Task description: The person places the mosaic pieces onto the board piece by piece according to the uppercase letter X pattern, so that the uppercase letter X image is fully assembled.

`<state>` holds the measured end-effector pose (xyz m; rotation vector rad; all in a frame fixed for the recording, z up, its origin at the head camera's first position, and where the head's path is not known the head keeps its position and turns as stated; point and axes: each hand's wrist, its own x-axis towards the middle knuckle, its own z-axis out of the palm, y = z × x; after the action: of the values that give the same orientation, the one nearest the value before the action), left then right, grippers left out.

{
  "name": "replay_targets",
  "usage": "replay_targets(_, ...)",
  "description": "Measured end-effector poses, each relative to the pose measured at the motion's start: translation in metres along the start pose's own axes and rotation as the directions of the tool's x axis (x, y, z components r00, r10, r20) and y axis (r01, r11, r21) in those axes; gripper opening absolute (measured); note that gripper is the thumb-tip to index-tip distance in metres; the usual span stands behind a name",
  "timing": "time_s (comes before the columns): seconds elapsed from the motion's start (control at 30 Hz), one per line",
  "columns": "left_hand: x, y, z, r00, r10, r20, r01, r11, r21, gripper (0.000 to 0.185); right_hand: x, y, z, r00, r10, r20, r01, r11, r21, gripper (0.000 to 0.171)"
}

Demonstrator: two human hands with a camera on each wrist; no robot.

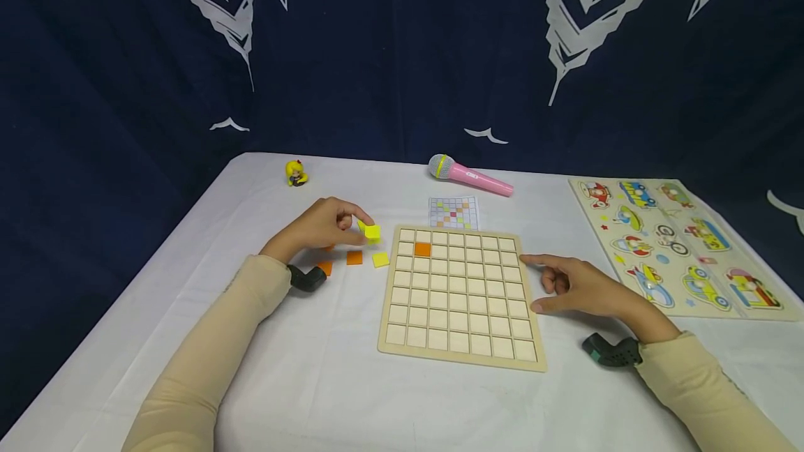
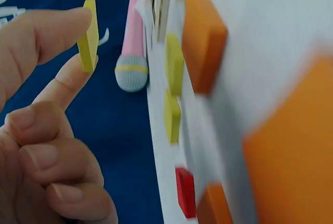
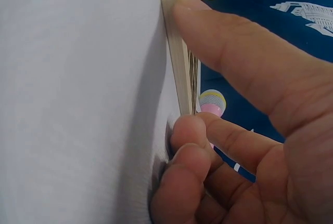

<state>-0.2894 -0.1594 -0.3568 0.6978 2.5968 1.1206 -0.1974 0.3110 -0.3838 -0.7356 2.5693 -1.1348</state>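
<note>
While a yellow tile (image 1: 372,231) is pinched by its edges between thumb and forefinger of the left hand (image 1: 323,225), it is held clear of the table (image 1: 314,382), just left of the board (image 1: 461,296). Loose tiles (image 1: 355,257) lie below the fingertips. Seen from the left wrist, the tile (image 2: 88,34) stands on edge, long axis along the fingers. The board's right edge (image 3: 174,42) is touched by the extended forefinger of the right hand (image 1: 581,288), apparently for steadying; nothing is grasped, the other fingers being curled.
</note>
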Motion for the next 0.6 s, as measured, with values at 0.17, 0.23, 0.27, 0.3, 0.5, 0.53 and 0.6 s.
replay_targets(0.17, 0.005, 0.013, 0.009, 0.999, 0.041, 0.008, -0.041, 0.999, 0.018, 0.033, 0.000, 0.001, 0.000, 1.000, -0.008, 0.000, 0.008, 1.000, -0.003, 0.078)
replay_targets(0.23, 0.008, 0.018, 0.014, 0.998, 0.062, 0.018, -0.063, 0.998, 0.024, 0.032, 0.000, 0.001, 0.000, 1.000, -0.012, 0.000, 0.012, 1.000, -0.003, 0.077)
replay_targets(0.27, 0.009, 0.021, 0.016, 0.997, 0.074, 0.024, -0.074, 0.997, 0.028, 0.031, 0.000, 0.001, 0.000, 1.000, -0.013, 0.001, 0.013, 1.000, -0.002, 0.077)
replay_targets(0.3, 0.011, 0.024, 0.018, 0.996, 0.084, 0.032, -0.085, 0.996, 0.034, 0.031, 0.000, 0.002, 0.000, 1.000, -0.014, 0.000, 0.014, 1.000, -0.002, 0.077)
replay_targets(0.5, 0.020, 0.037, 0.031, 0.989, 0.132, 0.059, -0.136, 0.989, 0.062, 0.030, 0.000, 0.003, 0.000, 1.000, -0.012, -0.001, 0.012, 1.000, -0.012, 0.078)
replay_targets(0.53, 0.021, 0.038, 0.033, 0.989, 0.132, 0.060, -0.136, 0.989, 0.062, 0.030, 0.001, 0.003, -0.001, 1.000, -0.012, -0.001, 0.012, 1.000, -0.014, 0.078)
replay_targets(0.6, 0.024, 0.041, 0.037, 0.990, 0.128, 0.063, -0.131, 0.990, 0.056, 0.030, 0.001, 0.003, -0.001, 1.000, -0.012, -0.003, 0.012, 1.000, -0.019, 0.078)
